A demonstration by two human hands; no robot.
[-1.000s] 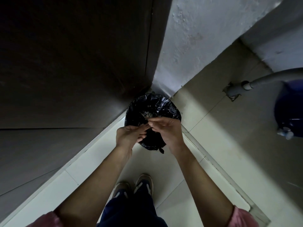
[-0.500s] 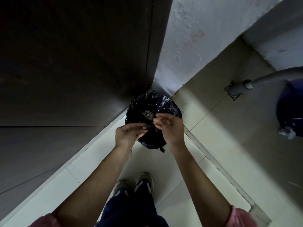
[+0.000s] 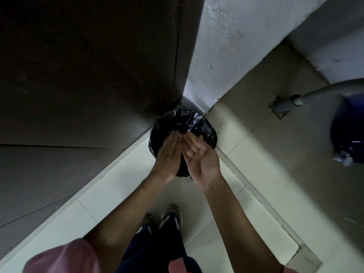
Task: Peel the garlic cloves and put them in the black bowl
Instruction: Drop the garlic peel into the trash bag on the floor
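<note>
Dim tiled corner, dark door on one side, white wall on the other, bin lined with a black bag (image 3: 184, 123) on the floor. Left hand (image 3: 169, 152) and right hand (image 3: 201, 156) held flat over the bin, fingers straight, gripping nothing, fingertips nearly touching. Looks like peel scraps being brushed off into the bag, a cleanup step. No garlic cloves or black bowl in view. Next: likely back to the work spot. Half a second ago fingers were curled and pinching together; now spread flat.
</note>
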